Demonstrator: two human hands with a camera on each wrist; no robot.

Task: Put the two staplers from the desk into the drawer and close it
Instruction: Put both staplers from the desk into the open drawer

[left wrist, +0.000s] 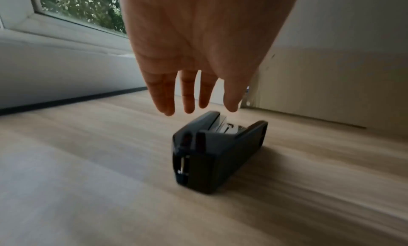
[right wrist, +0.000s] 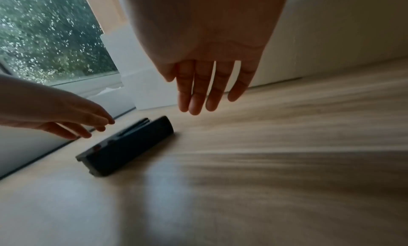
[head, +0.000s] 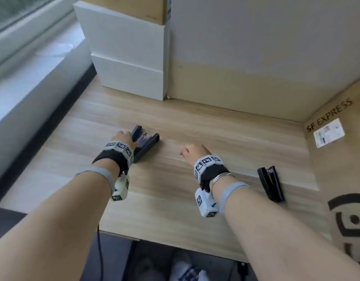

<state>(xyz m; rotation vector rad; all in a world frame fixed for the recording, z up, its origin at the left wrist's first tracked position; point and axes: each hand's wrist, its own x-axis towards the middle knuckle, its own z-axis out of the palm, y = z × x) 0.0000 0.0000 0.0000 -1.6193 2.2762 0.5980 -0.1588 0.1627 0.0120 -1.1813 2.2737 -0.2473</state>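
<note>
Two staplers on desk | left hand fingers straight above near stapler | right hand fingers straight, empty | drawer unseen

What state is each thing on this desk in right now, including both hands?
Left stapler: lying on its side on the desk, not held.
Right stapler: lying on the desk, untouched.
Left hand: open, fingers straight, just above the left stapler; no grip yet.
Right hand: open, hovering over bare desk, holding nothing.
Drawer: not in view.
</note>
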